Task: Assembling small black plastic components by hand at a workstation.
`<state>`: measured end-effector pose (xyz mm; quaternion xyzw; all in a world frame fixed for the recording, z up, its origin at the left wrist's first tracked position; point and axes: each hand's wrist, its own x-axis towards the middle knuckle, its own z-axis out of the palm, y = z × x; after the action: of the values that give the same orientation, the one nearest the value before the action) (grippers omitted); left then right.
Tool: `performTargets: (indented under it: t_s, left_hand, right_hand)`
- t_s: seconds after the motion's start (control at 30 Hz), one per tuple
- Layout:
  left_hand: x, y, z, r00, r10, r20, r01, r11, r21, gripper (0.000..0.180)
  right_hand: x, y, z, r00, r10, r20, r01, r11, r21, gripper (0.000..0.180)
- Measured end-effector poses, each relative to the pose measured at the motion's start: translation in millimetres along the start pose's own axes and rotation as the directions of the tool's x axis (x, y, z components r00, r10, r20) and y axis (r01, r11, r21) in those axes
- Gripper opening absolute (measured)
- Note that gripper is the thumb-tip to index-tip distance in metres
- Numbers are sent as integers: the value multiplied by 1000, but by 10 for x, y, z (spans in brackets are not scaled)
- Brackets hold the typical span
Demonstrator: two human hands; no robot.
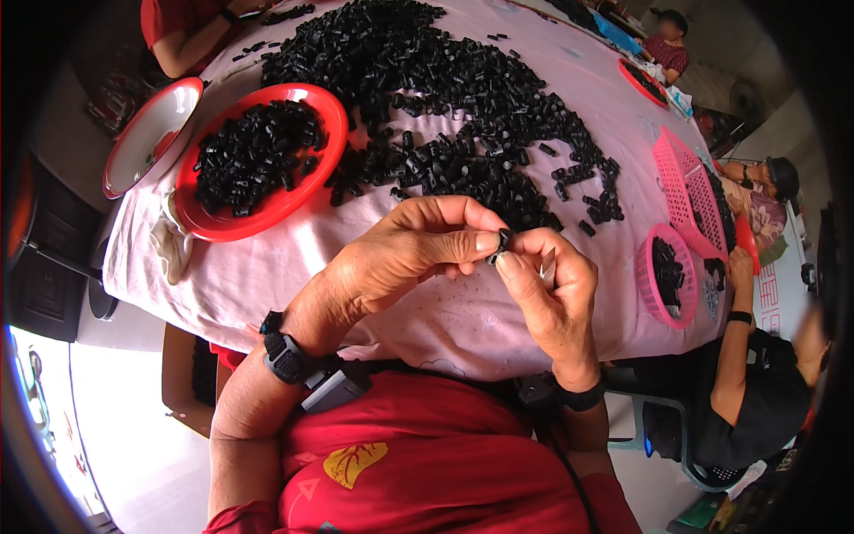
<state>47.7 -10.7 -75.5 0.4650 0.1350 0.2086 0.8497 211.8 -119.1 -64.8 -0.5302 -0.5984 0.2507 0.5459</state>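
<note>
Over the near edge of the cloth-covered table, both hands meet at a small black plastic part. My left hand pinches it between thumb and fingers. The thumb and forefinger of my right hand close against its near right side. A thin, pointed metal blade pokes out between the right fingers; its other end is hidden. Just beyond the hands spreads a big heap of similar black parts. More of them fill a red plastic dish to the left.
Behind the red dish stands a white basin with a red rim. At right are a pink rectangular basket and a round pink basket holding black parts. A pink cloth covers the table. Other people sit around it; one arm reaches in from the right.
</note>
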Motion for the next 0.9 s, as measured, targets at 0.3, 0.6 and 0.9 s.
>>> performTargets:
  t_s: [0.3,0.6,0.9]
  left_hand:
    - [0,-1,40,1000,-13,10,13,997,74,20]
    - [5,-42,-46,992,-21,122,37,991,-132,21]
    - [1,-56,-27,987,-41,154,66,985,-157,21]
  right_hand:
    - [-9,10,-8,998,28,-53,-28,1000,2,17]
    - [12,-20,-68,994,-105,18,106,972,-209,28]
    - [8,-8,-25,996,-85,26,88,913,-399,40]
